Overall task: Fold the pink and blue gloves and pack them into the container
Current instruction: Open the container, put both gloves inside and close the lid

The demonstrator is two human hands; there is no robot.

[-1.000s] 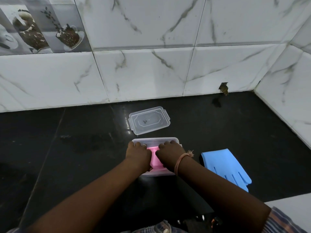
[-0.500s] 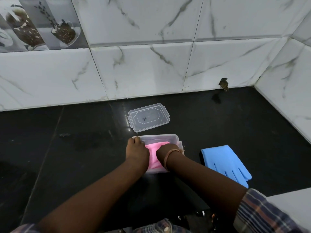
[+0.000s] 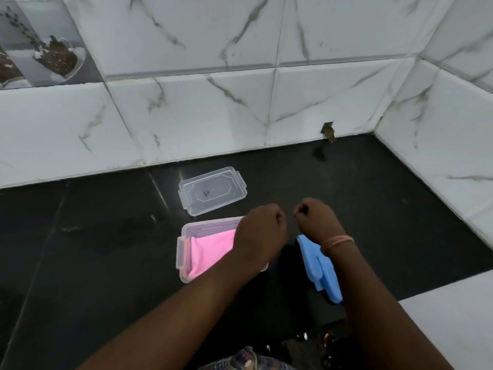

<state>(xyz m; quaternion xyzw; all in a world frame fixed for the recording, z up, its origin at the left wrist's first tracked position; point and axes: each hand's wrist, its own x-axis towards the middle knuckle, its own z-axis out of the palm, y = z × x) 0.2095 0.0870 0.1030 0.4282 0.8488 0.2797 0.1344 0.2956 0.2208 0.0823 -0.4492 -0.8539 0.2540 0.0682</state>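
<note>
A folded pink glove [image 3: 210, 251] lies inside the clear plastic container [image 3: 184, 245] on the black counter. The blue glove [image 3: 318, 268] lies flat on the counter to the container's right, partly hidden under my right forearm. My left hand [image 3: 260, 233] hovers above the container's right end, fingers curled in with nothing in them. My right hand [image 3: 317, 218] hangs above the top of the blue glove, also curled into a loose fist and holding nothing. An orange band sits on my right wrist.
The container's clear lid [image 3: 212, 190] lies on the counter just behind it. White marble-look tiled walls [image 3: 240, 110] close off the back and right side. A white ledge [image 3: 453, 324] sits at the near right corner. A small hole [image 3: 328, 132] marks the wall base.
Both hands have lifted out of the container and moved right, leaving the pink glove inside. The right hand is now above the blue glove. The camera has shifted right.
</note>
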